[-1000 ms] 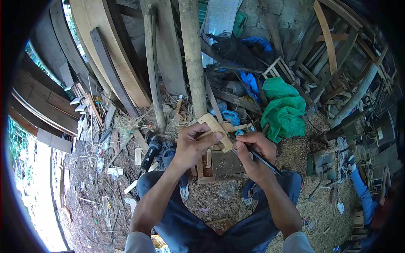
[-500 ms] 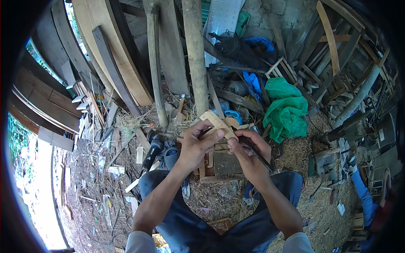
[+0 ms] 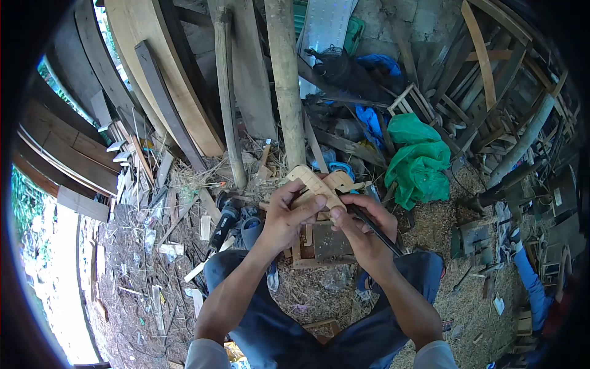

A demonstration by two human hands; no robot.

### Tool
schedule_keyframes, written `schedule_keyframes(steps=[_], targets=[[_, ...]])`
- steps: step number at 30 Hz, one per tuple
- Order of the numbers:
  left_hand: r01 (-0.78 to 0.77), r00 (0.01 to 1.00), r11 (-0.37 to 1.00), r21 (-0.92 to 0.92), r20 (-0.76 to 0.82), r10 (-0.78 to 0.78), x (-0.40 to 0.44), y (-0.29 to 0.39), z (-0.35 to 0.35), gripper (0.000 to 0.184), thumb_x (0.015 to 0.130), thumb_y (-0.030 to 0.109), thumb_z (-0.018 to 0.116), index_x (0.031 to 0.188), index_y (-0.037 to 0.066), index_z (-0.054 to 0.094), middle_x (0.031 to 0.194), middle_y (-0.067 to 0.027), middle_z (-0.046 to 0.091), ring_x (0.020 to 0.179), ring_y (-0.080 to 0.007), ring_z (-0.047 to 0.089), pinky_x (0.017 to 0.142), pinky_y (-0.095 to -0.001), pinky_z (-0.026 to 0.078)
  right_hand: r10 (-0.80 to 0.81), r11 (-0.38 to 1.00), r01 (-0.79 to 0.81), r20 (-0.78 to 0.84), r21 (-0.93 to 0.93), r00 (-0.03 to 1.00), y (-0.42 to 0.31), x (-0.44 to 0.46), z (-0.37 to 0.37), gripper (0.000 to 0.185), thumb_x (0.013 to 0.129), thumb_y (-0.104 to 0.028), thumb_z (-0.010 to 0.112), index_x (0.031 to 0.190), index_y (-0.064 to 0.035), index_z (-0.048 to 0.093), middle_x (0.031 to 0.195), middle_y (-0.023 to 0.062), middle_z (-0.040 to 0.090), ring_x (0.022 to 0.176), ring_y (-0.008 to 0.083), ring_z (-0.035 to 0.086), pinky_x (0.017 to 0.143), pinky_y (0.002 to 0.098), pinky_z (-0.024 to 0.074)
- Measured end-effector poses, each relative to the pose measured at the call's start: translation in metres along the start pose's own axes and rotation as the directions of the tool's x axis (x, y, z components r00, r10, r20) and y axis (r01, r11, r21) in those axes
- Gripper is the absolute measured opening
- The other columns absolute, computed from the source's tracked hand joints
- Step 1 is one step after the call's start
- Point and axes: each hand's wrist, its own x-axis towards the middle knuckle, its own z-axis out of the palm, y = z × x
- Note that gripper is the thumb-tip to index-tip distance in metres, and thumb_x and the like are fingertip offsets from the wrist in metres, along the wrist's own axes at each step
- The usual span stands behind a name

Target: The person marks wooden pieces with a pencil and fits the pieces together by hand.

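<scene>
My left hand (image 3: 287, 216) grips a pale carved wooden piece (image 3: 315, 184) with a rounded end, its thumb pressed flat on the near side. My right hand (image 3: 367, 232) is closed around a slim dark tool (image 3: 382, 235) that slants down toward my right knee. The right thumb touches the lower end of the wooden piece. The tool's working end is hidden by the fingers and the wood, so its kind does not show. Just behind the held piece is another pale, curved wooden piece (image 3: 338, 181); I cannot tell whether it is held or joined on.
Below my hands stands a low wooden bench or box (image 3: 329, 243) between my knees. A dark power tool (image 3: 225, 222) lies to the left on ground littered with shavings. A green plastic sheet (image 3: 419, 163) lies to the right. Planks (image 3: 178, 92) and a round post (image 3: 286, 86) rise ahead.
The wooden piece has tilted slightly, and more of the curved piece behind it shows. The dark tool has shifted slightly in my right hand. Both hands keep nearly the same place.
</scene>
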Motion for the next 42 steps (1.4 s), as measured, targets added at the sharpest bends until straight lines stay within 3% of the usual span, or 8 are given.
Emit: schedule_keyframes(steps=[24, 26, 31, 42], targets=[[-0.018, 1.0, 0.999, 0.031, -0.023, 0.019, -0.0002, 0.0039, 0.0009, 0.039, 0.083, 0.007, 0.065, 0.119, -0.003, 0.051, 0.087, -0.0042, 0.06, 0.058, -0.003, 0.043, 0.049, -0.0182, 0.031, 0.003, 0.998, -0.001, 0.038, -0.059, 0.999, -0.0077, 0.0011, -0.0012, 0.025, 0.083, -0.013, 0.069, 0.099, 0.0045, 0.061, 0.078, 0.0095, 0.066, 0.071, 0.0105, 0.064, 0.061, 0.021, 0.05], [-0.028, 0.999, 0.999, 0.036, -0.026, 0.029, -0.0005, 0.0045, 0.0018, 0.039, 0.083, 0.006, 0.065, 0.119, -0.003, 0.051, 0.087, -0.0042, 0.06, 0.058, -0.003, 0.043, 0.049, -0.0183, 0.031, -0.01, 0.995, 0.018, 0.084, -0.098, 0.996, -0.0067, 0.0015, -0.0035, 0.025, 0.084, -0.009, 0.067, 0.102, 0.0061, 0.058, 0.087, 0.0128, 0.065, 0.07, 0.0146, 0.066, 0.062, 0.0238, 0.0528], [-0.041, 0.998, 0.998, 0.043, -0.037, 0.042, 0.0002, 0.0029, 0.0002, 0.037, 0.083, 0.011, 0.068, 0.117, -0.001, 0.057, 0.078, 0.0013, 0.059, 0.056, -0.0015, 0.043, 0.047, -0.0183, 0.031, -0.016, 0.996, 0.023, 0.085, -0.082, 0.996, -0.0053, 0.0016, -0.003, 0.025, 0.084, -0.009, 0.067, 0.102, 0.0058, 0.058, 0.086, 0.0126, 0.065, 0.07, 0.0144, 0.066, 0.062, 0.0237, 0.0526], [-0.04, 0.997, 0.998, 0.042, -0.057, 0.042, -0.0003, 0.0035, 0.0021, 0.034, 0.083, 0.01, 0.068, 0.113, -0.001, 0.058, 0.071, 0.0024, 0.057, 0.051, -0.0016, 0.04, 0.045, -0.0191, 0.028, -0.017, 0.999, 0.02, 0.056, -0.051, 0.998, -0.0055, 0.0018, -0.0012, 0.025, 0.082, -0.011, 0.069, 0.1, 0.0054, 0.061, 0.079, 0.011, 0.066, 0.07, 0.0113, 0.065, 0.06, 0.0212, 0.0506]])
